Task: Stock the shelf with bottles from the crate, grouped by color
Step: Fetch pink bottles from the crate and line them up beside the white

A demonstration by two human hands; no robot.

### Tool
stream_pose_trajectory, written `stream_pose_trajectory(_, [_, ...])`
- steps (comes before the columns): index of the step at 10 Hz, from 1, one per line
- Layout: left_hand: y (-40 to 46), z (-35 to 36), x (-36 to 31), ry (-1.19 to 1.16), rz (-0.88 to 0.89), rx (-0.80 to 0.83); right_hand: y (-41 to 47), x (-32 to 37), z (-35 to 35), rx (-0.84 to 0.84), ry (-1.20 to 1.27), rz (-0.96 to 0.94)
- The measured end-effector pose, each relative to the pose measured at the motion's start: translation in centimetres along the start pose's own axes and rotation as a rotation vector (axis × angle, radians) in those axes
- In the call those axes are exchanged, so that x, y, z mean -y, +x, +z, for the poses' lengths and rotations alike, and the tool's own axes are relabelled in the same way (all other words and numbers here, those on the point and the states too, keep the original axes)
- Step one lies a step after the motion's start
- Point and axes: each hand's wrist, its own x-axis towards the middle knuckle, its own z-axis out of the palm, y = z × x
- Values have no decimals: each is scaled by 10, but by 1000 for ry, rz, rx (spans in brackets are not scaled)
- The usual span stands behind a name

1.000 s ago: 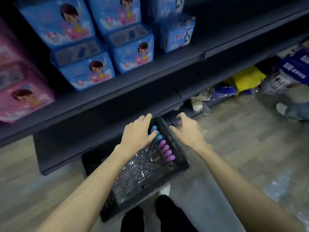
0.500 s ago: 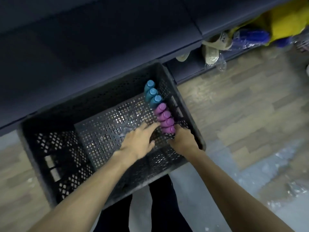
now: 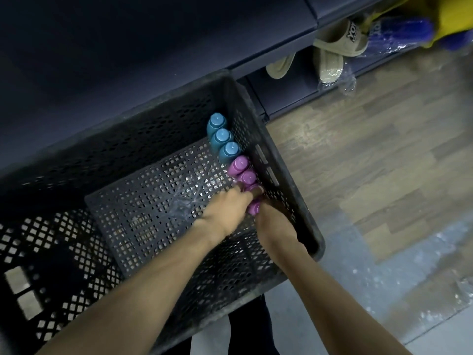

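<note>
Both hands [image 3: 252, 206] close around the nearest purple bottles [image 3: 243, 172] in the crate [image 3: 286, 175]; grip partly hidden. Likely light, rigid, smooth plastic: grab bodies, not caps.

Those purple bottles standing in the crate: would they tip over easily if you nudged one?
Probably, if alone: each purple bottle looks tall and narrow. But they stand packed in a row against the crate wall beside the blue bottles, so neighbours likely steady them. Their smooth plastic may be slippery; both hands are around the nearest ones.

Three blue bottles [image 3: 221, 136], four purple bottles [image 3: 242, 170], one crate [image 3: 158, 129], two hands [image 3: 253, 213]
</note>
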Motion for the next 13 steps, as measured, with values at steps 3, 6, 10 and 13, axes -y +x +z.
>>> stream_pose_trajectory(3, [11,21,-9,-29,-127,-127,12,-5,11,-55,-306,-92])
stream_pose_trajectory(6, [-17,31,29,-191,-211,-295,41,-48,9,-479,-927,-116])
stream_pose_trajectory(10, [-146,-84,68,-487,-262,-617,-53,85,-39,-238,-706,-541])
stream_pose_trajectory(13, [-276,-273,48,-198,-78,-850,-201,228,-185,-517,-761,-966])
